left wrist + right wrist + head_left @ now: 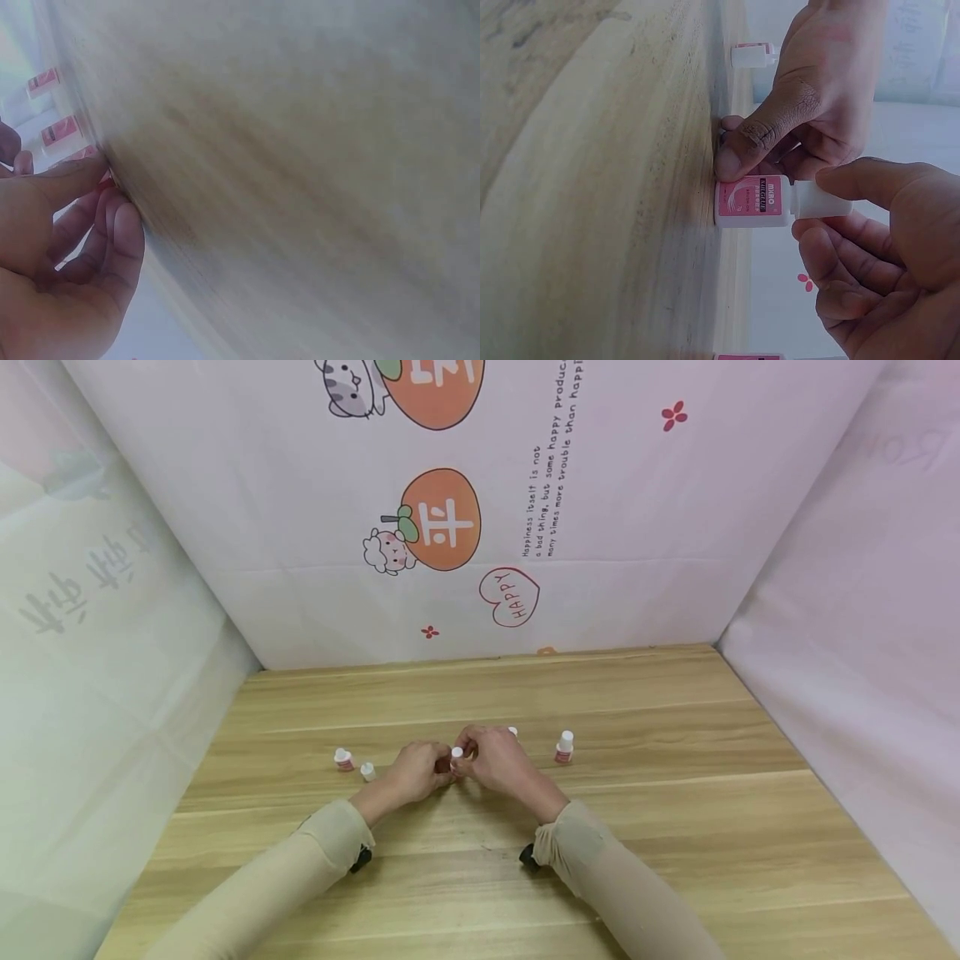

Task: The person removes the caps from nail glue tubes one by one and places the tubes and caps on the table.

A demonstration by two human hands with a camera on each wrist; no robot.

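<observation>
Holding the small bottle near its base, the left grip steadies it upright at the surface; the right grip pinches its white cap. Another bottle stands farther right.

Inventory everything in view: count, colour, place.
wooden table: 1, light brown, lower half
held bottle: 1, white, pink label, table's middle
left bottle: 1, white, pink label, table's left
right bottle: 1, white, pink label, right of held bottle
half-hidden bottle: 1, white top, between held and right bottles
likely loose cap: 1, white, beside left bottle
back cloth: 1, white with coloured prints, behind the table
side cloths: 2, whitish, left and right
wrist pieces: 2, black, lower middle
sleeves: 2, beige, lower edge
left hand: 1, bare, on held bottle's body
right hand: 1, bare, on held bottle's cap
</observation>
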